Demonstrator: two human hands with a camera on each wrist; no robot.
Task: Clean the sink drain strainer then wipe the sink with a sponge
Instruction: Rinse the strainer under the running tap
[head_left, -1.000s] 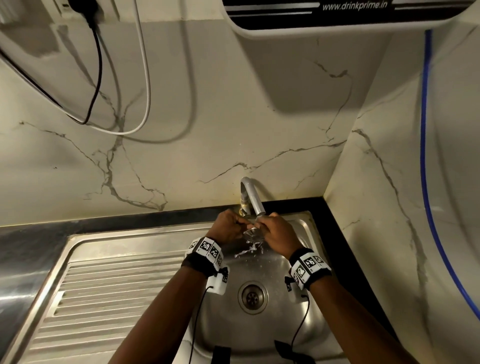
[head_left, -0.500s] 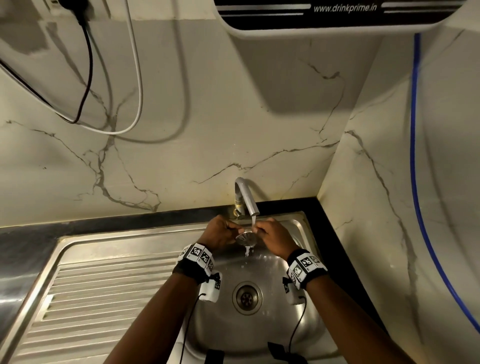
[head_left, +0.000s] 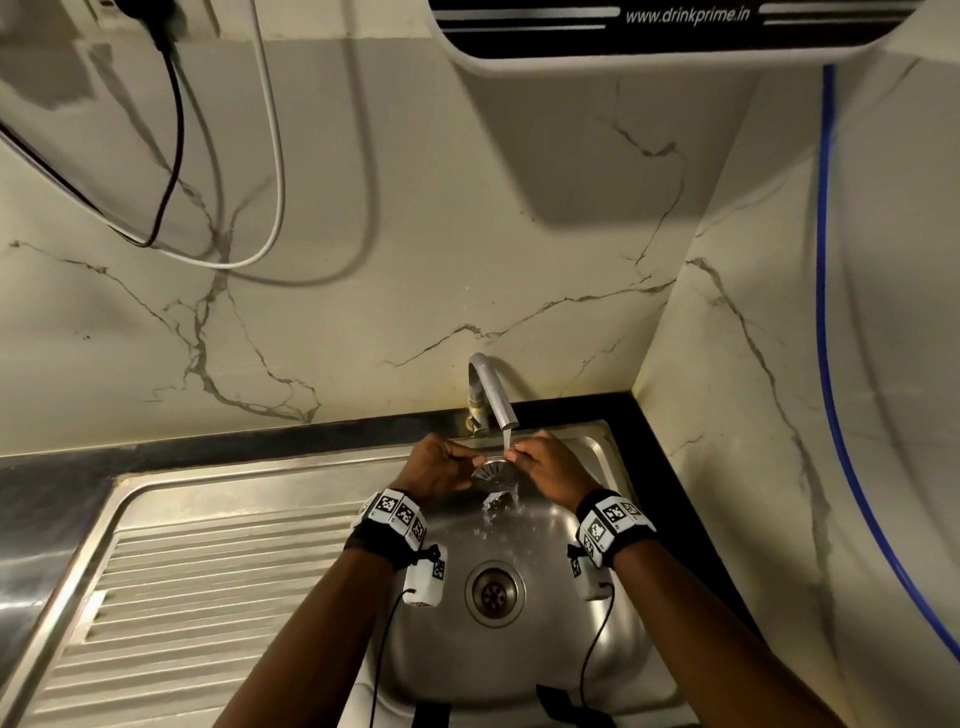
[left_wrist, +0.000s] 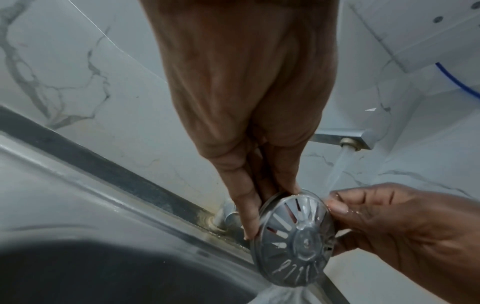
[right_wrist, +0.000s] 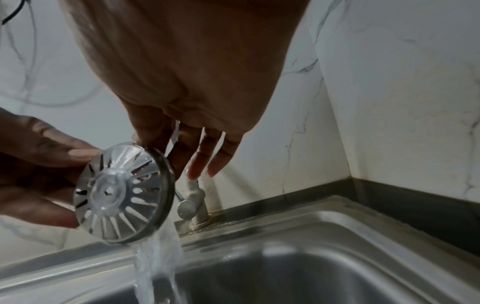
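The round metal drain strainer (head_left: 493, 470) is held between both hands under the running tap (head_left: 492, 397). My left hand (head_left: 470, 465) pinches its left rim with thumb and fingers, seen close in the left wrist view on the strainer (left_wrist: 293, 238). My right hand (head_left: 514, 457) pinches the opposite rim; in the right wrist view its other fingers (right_wrist: 200, 162) stick out straight behind the strainer (right_wrist: 122, 193). Water (right_wrist: 155, 257) pours off the strainer's lower edge into the steel sink (head_left: 597, 675). The open drain hole (head_left: 494, 592) lies below. No sponge is in view.
A ribbed steel draining board (head_left: 208, 597) lies left of the basin. Marble walls close the back and right, with a blue hose (head_left: 821, 312) on the right wall. Black and white cables (head_left: 223, 208) hang at the upper left, under a white appliance (head_left: 675, 36).
Both hands have come slightly down from the spout with the strainer. Its slotted face now shows under the stream, and water splashes into the basin.
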